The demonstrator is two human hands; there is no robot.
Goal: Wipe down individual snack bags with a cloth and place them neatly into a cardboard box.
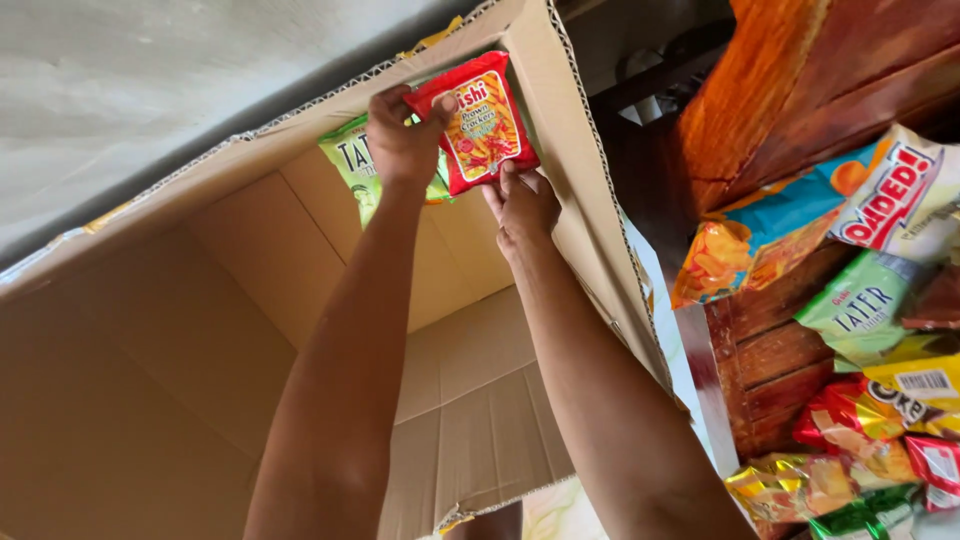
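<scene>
Item 1: red snack pack (480,122), deep in cardboard box (200,330), at far corner. We see left hand (402,138) clamped on its left edge, thumb over top; right hand (524,203) fingers together, pressing its lower edge.

Item 2: green snack pack (350,160), in same box, behind left hand, against the wall.

Box otherwise shows bare cardboard.

Risk, our judgement: red pack could slide down the box wall or tip onto green one if grip eases; squeezing may crush contents.

Item 3: heap of mixed snack packs (870,400) outside box, right side, on wooden bench (770,350).
</scene>
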